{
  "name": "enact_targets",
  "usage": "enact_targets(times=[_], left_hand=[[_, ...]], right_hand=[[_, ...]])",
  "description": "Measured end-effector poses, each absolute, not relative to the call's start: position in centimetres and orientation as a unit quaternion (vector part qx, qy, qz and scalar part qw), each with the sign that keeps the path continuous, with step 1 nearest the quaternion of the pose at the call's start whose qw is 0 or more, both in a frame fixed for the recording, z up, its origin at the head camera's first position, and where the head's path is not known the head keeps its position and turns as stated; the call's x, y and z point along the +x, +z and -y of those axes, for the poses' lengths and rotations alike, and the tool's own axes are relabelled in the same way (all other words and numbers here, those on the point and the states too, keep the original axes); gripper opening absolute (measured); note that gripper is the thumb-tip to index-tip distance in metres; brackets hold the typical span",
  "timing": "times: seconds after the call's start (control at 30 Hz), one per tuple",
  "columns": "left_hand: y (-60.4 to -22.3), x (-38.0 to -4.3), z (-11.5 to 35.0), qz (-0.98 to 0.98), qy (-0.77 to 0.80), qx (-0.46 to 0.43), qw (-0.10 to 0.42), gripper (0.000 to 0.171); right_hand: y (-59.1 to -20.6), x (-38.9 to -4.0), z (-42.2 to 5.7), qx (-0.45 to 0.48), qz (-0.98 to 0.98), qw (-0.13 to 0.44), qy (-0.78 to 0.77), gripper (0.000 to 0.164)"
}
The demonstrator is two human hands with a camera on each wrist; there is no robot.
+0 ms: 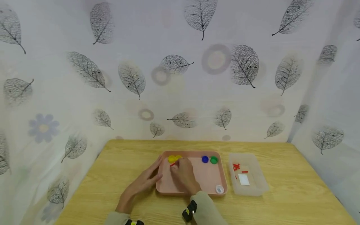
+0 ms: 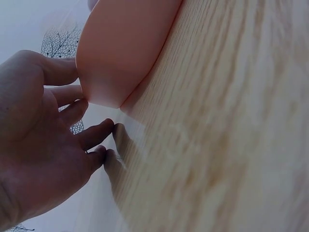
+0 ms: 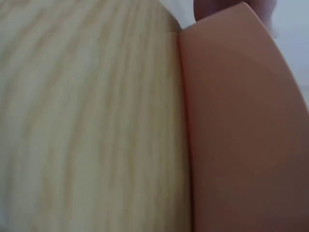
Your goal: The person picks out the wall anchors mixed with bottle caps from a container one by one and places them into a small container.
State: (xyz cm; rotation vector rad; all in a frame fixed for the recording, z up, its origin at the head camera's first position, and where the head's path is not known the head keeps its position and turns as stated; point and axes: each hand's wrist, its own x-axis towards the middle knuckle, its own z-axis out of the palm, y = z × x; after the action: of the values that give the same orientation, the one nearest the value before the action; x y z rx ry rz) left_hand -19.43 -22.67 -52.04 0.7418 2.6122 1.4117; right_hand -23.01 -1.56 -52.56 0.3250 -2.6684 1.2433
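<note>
Inside the pink tray, my right hand pinches a short red stick near the left end. Just beyond it lie two yellow round caps, one partly hidden by that hand. My left hand rests its fingers and thumb against the tray's left side. In the left wrist view, the left hand touches the outer wall of the tray with loosely extended fingers. The right wrist view shows the tray wall, but not the right hand's grip.
In the tray's far right lie a blue cap and a green cap; a clear-white round piece sits in its near right corner. To the right stands a translucent bin with several red pieces and a white square.
</note>
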Motion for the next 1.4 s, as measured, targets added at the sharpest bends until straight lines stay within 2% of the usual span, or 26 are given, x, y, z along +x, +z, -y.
enact_targets(times=[0.37,0.77,1.0,1.13,1.4], left_hand=[[-52.0,-19.7,22.5,-0.855,0.454,0.246,0.044,0.068],[-51.9,-19.8,22.6,-0.853,0.456,0.251,0.04,0.068],[-51.9,-19.6,22.7,-0.852,0.457,0.254,0.036,0.068],[-51.9,-19.6,22.7,-0.851,0.456,0.258,0.033,0.068],[-52.1,-19.6,22.8,-0.853,0.456,0.252,0.039,0.068]], right_hand=[[-52.2,-22.7,2.6,0.107,0.921,0.118,0.356,0.021],[-52.2,-23.0,2.8,0.127,0.922,0.123,0.346,0.015],[-52.1,-22.9,2.9,0.124,0.924,0.099,0.348,0.012],[-52.3,-23.1,2.8,0.127,0.923,0.117,0.343,0.007],[-52.4,-22.7,2.2,0.138,0.92,0.105,0.353,0.014]])
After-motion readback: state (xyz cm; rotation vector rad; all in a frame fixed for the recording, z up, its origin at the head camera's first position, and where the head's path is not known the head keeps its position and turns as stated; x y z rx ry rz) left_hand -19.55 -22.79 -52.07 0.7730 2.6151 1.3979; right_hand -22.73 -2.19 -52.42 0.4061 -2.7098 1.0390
